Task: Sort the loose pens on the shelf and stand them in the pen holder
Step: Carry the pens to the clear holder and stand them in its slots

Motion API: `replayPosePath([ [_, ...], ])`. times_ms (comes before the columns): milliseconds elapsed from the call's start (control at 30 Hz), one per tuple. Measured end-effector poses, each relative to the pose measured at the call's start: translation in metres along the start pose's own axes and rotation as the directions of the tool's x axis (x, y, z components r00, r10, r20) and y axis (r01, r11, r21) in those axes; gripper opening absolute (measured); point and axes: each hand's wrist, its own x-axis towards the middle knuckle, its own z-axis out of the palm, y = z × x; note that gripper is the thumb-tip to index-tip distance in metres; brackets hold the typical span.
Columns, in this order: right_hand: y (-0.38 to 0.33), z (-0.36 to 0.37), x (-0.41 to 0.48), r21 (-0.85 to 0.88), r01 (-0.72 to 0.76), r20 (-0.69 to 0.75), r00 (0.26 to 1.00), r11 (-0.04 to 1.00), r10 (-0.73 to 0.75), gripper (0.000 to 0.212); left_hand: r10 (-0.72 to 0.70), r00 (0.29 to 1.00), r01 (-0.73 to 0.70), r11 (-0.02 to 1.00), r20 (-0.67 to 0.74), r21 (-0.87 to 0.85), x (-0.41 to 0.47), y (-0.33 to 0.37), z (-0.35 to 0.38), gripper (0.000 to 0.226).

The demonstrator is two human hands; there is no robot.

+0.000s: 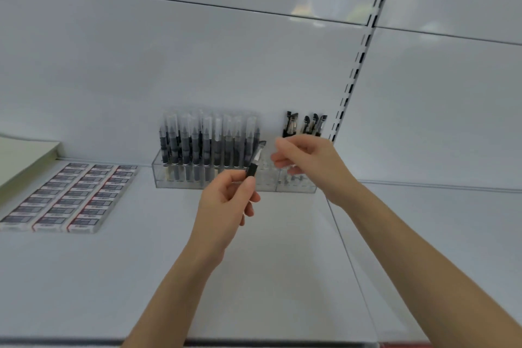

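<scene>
Nearest me are my two bare forearms, coming up from the lower edge over the white shelf (268, 277). My left hand (226, 200) pinches a pen (255, 159) by its lower end between thumb and curled fingers. Its dark grip sits just above my fingertips and its clip end tilts up and to the right, in front of the pen holder (180, 182).

That clear holder stands at the back of the shelf against the wall panel. Its left section is packed with upright capped pens (203, 144); its right section has only a few clip pens (305, 123). My right hand (305, 161) hangs over that right section with fingers curled. Whether it grips anything I cannot tell, since the fingers hide it.

The risks, as I judge them:
- My pinch is low on the pen, so the long free end could swing or slip on the way down.
- My hands are close together, so one could knock the other's load.
- A tilted pen may catch the holder's front wall or topple its neighbours.
- This pen looks like the clip kind, and dropping it among the capped ones would undo the sorting.
</scene>
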Motion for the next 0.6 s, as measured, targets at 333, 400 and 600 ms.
replayPosePath([
  [333, 0.009, -0.05, -0.008, 0.163, 0.022, -0.301, 0.953, 0.986, 0.029, 0.015, 0.08, 0.96, -0.267, 0.541, 0.267, 0.798, -0.004, -0.026, 0.01, 0.046],
  [400, 0.009, -0.062, 0.0, 0.081, 0.052, -0.418, 0.908, 0.995, -0.014, 0.01, -0.099, 0.957, -0.223, 0.352, 0.273, 0.909, -0.006, -0.033, 0.005, 0.052],
  [600, 0.007, -0.066, 0.026, -0.135, 0.07, -0.472, 0.873, 0.988, -0.126, 0.01, -0.233, 0.938, -0.202, 0.233, 0.256, 0.951, -0.007, -0.044, 0.002, 0.05],
])
